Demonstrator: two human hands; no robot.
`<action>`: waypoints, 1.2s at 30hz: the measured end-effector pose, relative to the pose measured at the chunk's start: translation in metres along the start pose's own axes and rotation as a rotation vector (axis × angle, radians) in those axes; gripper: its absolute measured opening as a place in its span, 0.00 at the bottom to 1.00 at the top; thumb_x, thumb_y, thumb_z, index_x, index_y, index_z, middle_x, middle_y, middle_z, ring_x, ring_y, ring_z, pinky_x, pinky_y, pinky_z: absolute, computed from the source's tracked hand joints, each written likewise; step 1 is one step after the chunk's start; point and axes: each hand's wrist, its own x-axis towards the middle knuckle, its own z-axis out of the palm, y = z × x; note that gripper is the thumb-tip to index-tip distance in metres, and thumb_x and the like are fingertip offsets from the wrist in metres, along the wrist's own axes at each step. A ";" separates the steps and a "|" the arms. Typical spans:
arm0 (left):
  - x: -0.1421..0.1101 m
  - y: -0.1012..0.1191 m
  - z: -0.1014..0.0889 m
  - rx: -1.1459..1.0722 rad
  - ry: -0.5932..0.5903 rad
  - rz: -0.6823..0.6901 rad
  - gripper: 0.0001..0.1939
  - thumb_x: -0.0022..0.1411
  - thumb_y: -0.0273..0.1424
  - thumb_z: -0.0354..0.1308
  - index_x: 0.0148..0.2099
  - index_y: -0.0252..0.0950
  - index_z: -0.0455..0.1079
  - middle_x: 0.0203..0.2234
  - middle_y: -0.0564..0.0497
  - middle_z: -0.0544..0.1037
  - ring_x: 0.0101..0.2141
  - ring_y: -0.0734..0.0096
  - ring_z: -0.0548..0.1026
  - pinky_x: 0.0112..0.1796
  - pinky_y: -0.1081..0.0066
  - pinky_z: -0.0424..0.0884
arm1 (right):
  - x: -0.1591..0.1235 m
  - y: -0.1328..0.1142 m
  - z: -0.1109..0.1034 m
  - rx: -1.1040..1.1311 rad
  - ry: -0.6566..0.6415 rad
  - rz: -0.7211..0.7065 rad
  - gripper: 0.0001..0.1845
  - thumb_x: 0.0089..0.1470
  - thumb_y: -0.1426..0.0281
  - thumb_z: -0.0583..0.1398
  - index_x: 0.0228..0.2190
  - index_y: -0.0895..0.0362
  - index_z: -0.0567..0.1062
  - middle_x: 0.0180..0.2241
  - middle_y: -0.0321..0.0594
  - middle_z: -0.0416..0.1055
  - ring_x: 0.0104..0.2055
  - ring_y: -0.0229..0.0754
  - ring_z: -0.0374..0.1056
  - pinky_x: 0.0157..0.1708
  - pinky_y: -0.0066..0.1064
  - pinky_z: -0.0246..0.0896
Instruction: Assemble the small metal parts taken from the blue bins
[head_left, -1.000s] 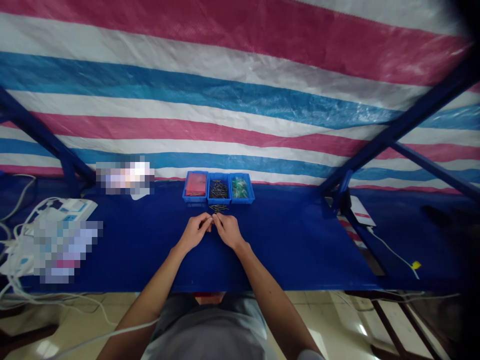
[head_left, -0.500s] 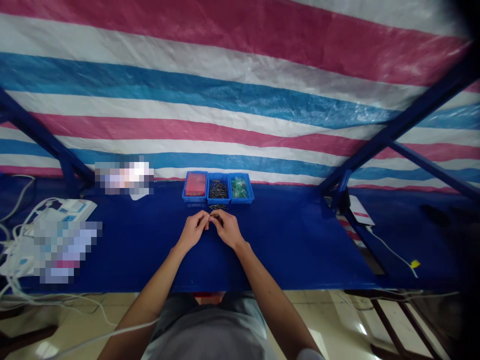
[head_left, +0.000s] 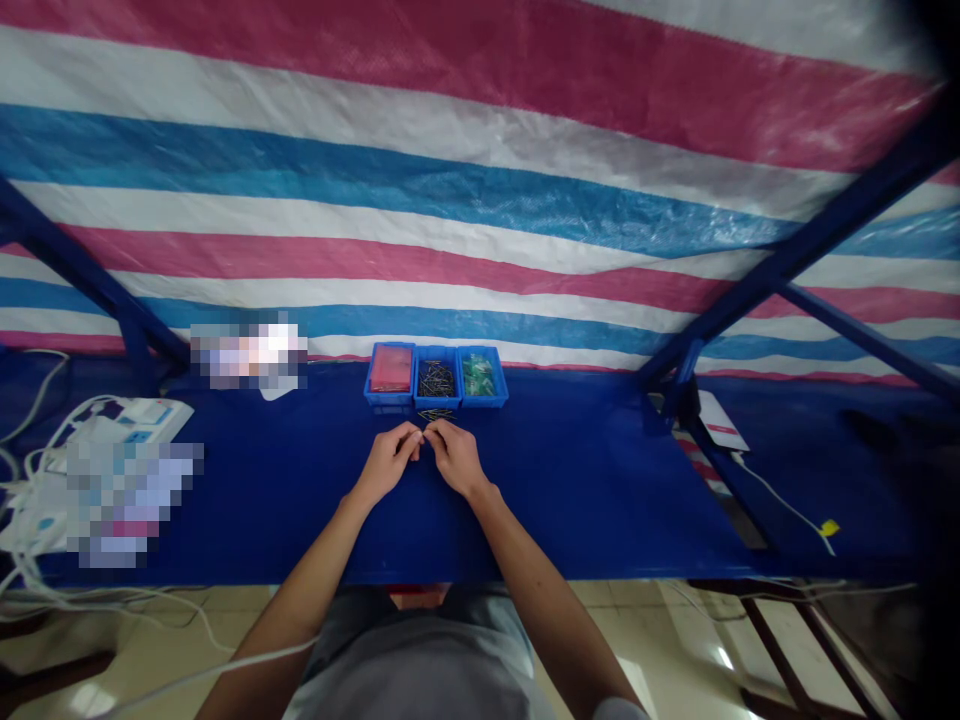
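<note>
Just above the blue table, my left hand (head_left: 391, 457) and my right hand (head_left: 454, 456) meet with fingertips pinched close together. Whatever lies between the fingers is too small to make out. Right in front of them is a small loose pile of thin dark screw-like pieces (head_left: 436, 414). Behind that pile stands a blue bin of similar dark pieces (head_left: 436, 379). On its left, another bin holds flat red pouches or sheets (head_left: 391, 367); on its right, a third holds green-and-clear small packets (head_left: 478, 374).
White power strips and cables (head_left: 161, 412) lie at the left, beside blurred items. A white device with a cable (head_left: 721, 420) rests at the right, past a gap in the tabletop. Blue frame bars (head_left: 750, 290) rise on both sides before a striped sheet (head_left: 465, 220).
The fingers of my right hand shift slightly against those of my left, which stays nearly still. The bins and the loose pile look the same.
</note>
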 end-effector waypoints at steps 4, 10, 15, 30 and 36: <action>0.000 0.002 0.000 -0.002 -0.006 0.008 0.17 0.72 0.39 0.49 0.33 0.35 0.68 0.22 0.56 0.72 0.25 0.74 0.69 0.32 0.74 0.63 | 0.000 -0.001 0.001 -0.063 -0.010 0.015 0.15 0.69 0.65 0.49 0.32 0.54 0.71 0.30 0.37 0.72 0.33 0.38 0.69 0.35 0.27 0.56; -0.001 0.003 0.000 0.008 -0.030 0.021 0.18 0.72 0.39 0.49 0.31 0.35 0.67 0.22 0.55 0.73 0.25 0.74 0.70 0.32 0.74 0.63 | -0.001 0.002 0.004 -0.158 -0.006 0.033 0.21 0.70 0.62 0.47 0.27 0.55 0.68 0.24 0.36 0.70 0.26 0.37 0.66 0.29 0.28 0.50; 0.000 0.000 0.001 0.000 -0.032 0.023 0.17 0.72 0.39 0.49 0.32 0.35 0.67 0.22 0.55 0.72 0.25 0.74 0.70 0.32 0.74 0.64 | 0.000 0.001 0.002 -0.146 -0.029 0.083 0.24 0.71 0.60 0.47 0.26 0.55 0.70 0.23 0.36 0.71 0.25 0.37 0.67 0.28 0.27 0.50; 0.001 -0.002 0.001 -0.023 0.019 -0.017 0.15 0.71 0.40 0.49 0.36 0.36 0.68 0.21 0.56 0.71 0.25 0.72 0.70 0.32 0.73 0.64 | 0.002 0.001 0.001 0.086 0.056 0.005 0.10 0.66 0.68 0.53 0.38 0.53 0.75 0.37 0.40 0.76 0.40 0.42 0.72 0.42 0.31 0.63; 0.001 -0.001 0.001 -0.008 0.013 -0.012 0.16 0.71 0.40 0.49 0.36 0.36 0.69 0.21 0.56 0.71 0.25 0.72 0.71 0.32 0.74 0.64 | 0.000 0.001 0.001 0.044 0.048 0.027 0.11 0.67 0.68 0.52 0.39 0.53 0.74 0.37 0.40 0.76 0.40 0.41 0.72 0.41 0.29 0.62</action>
